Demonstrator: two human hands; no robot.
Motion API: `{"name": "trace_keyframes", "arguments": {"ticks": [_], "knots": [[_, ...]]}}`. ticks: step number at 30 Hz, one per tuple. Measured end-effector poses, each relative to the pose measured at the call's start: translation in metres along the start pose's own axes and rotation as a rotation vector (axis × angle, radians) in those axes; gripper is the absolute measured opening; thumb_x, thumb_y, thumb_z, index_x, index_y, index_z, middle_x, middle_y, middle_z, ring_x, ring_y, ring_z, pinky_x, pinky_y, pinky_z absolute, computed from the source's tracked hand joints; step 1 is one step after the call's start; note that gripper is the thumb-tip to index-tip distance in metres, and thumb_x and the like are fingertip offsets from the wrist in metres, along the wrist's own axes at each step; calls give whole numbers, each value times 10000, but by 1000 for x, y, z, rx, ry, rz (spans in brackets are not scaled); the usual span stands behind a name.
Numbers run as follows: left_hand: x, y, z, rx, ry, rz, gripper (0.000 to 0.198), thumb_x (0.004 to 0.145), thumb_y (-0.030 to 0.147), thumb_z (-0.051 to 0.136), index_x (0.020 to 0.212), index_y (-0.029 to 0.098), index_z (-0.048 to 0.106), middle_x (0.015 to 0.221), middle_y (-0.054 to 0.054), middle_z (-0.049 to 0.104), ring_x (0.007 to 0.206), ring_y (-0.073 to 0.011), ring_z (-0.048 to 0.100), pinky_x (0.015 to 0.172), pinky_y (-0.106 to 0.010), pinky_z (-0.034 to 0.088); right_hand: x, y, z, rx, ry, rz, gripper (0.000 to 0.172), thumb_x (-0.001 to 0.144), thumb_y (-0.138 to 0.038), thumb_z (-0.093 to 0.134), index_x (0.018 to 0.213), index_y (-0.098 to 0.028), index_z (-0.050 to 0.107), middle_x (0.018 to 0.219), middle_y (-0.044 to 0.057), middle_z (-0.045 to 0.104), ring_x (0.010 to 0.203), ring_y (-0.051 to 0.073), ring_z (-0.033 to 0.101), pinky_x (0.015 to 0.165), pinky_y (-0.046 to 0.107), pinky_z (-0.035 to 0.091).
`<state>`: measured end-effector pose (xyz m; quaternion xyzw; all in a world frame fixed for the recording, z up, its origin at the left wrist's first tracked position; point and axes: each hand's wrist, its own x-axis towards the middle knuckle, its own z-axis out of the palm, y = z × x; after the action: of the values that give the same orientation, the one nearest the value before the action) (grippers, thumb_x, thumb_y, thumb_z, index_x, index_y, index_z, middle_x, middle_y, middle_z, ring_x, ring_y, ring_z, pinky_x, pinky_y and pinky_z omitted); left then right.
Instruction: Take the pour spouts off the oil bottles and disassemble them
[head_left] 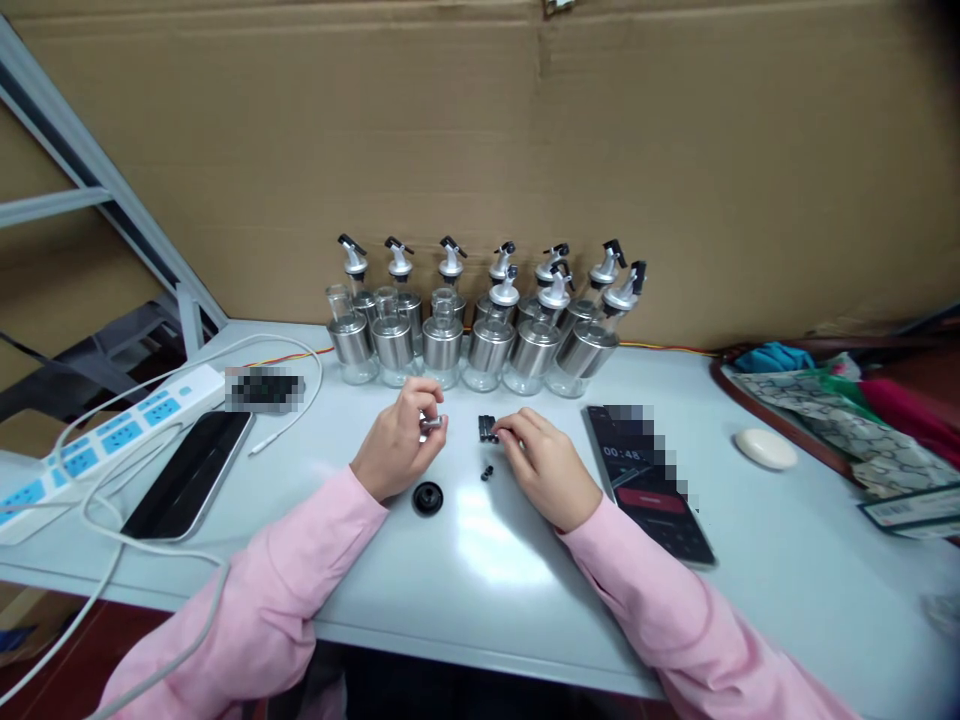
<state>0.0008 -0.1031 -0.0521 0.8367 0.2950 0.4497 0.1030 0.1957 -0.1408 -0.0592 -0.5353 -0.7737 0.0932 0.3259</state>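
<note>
My left hand (pixel 401 445) is closed around a silver pourer spout (pixel 431 424), of which only a small part shows between the fingers. Bunched fingertips of my right hand (pixel 551 470) touch small black plastic parts (pixel 487 428) on the table; exactly what they pinch is partly hidden. Nearer to me lie a few tiny black pieces (pixel 487 473). A round black stopper base (pixel 427 498) rests just below my left hand. Behind both hands stand glass oil bottles (pixel 491 352) with steel sleeves, in two rows. Several carry silver pourers with black levers; three at front left have bare necks.
A phone showing a timer (pixel 637 480) lies right of my right arm, with a white oval object (pixel 766 449) beyond. On the left are a dark phone (pixel 191 475), a power strip (pixel 187 385) and loose white cables. Cardboard (pixel 450 130) backs the table.
</note>
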Motion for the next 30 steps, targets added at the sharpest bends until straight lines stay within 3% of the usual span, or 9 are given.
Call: {"name": "trace_keyframes", "arguments": {"ticks": [3, 10, 18, 23, 30], "knots": [[-1, 1, 1, -12, -26, 0, 150, 821, 134, 432, 851, 208, 305, 915, -35, 432, 679, -95, 488, 611, -237, 428, 0, 3, 0, 24, -18, 27, 183, 867, -129, 384, 853, -159, 564, 810, 64, 613, 760, 174, 578, 716, 283, 436], [-2, 1, 2, -16, -31, 14, 137, 830, 145, 428, 858, 206, 308, 909, -36, 444, 688, -99, 491, 614, -239, 422, 1, 6, 3, -73, -245, 36, 163, 859, -167, 458, 784, -158, 602, 768, 47, 604, 731, 165, 593, 688, 270, 445], [-3, 1, 2, -20, -19, 41, 139, 827, 141, 440, 859, 204, 321, 891, -33, 462, 699, -100, 509, 610, -233, 439, -1, 8, 7, -46, -267, 48, 124, 829, -134, 497, 790, -157, 612, 767, 31, 573, 689, 142, 571, 677, 260, 447], [-2, 2, 1, -21, -6, 68, 146, 817, 133, 454, 853, 205, 331, 889, -33, 475, 693, -101, 522, 615, -237, 451, -2, 7, 6, -28, -282, 39, 206, 848, -120, 416, 796, -143, 613, 769, 53, 580, 724, 161, 579, 707, 289, 455], [-2, 3, 1, -17, 1, 72, 138, 818, 137, 451, 851, 206, 336, 875, -27, 478, 652, -92, 515, 606, -241, 458, -4, 7, 6, 72, -281, 10, 370, 661, 61, 379, 853, -150, 614, 790, 45, 589, 722, 145, 580, 712, 277, 466]]}}
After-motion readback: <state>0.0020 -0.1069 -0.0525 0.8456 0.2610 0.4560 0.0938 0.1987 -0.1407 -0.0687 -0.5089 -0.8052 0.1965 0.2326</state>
